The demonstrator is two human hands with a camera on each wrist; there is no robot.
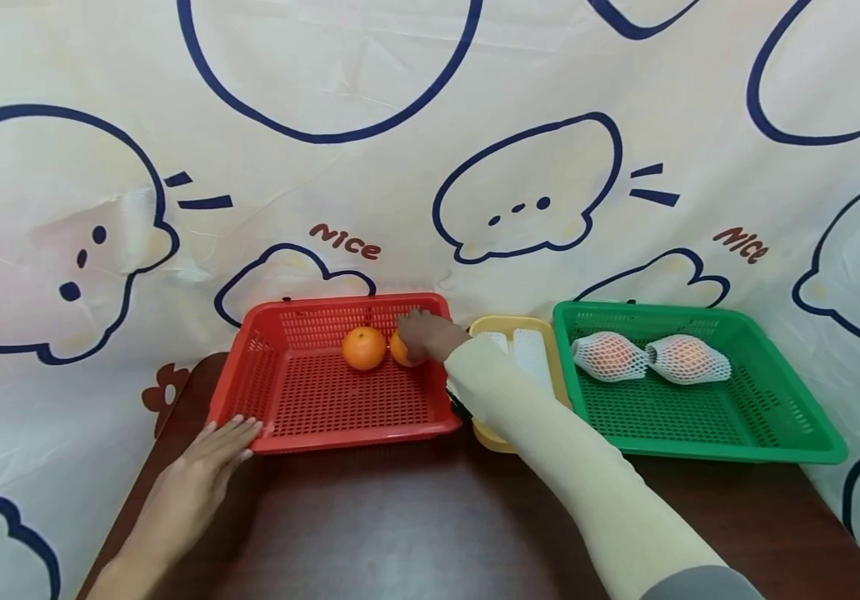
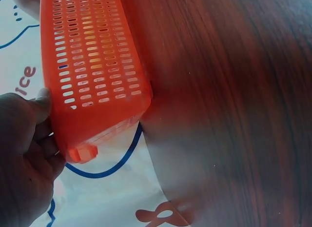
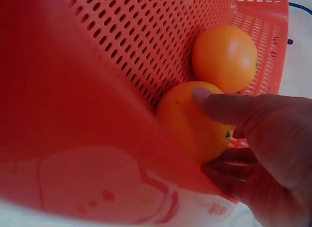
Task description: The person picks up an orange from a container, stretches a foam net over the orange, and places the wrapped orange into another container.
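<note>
Inside the red basket (image 1: 351,437), my right hand (image 1: 432,335) holds an orange (image 1: 402,349) near the right wall. The right wrist view shows the thumb (image 3: 214,102) across that orange, with the other fingers curled at its far side. Another orange (image 1: 364,348) sits just left of it on the basket floor. My left hand (image 1: 201,471) grips the basket's front left corner; in the left wrist view its thumb (image 2: 43,102) lies against the rim and its fingers bend round the corner.
A yellow tray (image 1: 561,375) with white foam net sleeves (image 1: 532,354) stands right of the red basket, partly behind my right sleeve. Farther right, a green basket (image 1: 707,450) holds two net-wrapped fruits (image 1: 610,357). A patterned cloth hangs behind the dark wooden table (image 1: 370,525).
</note>
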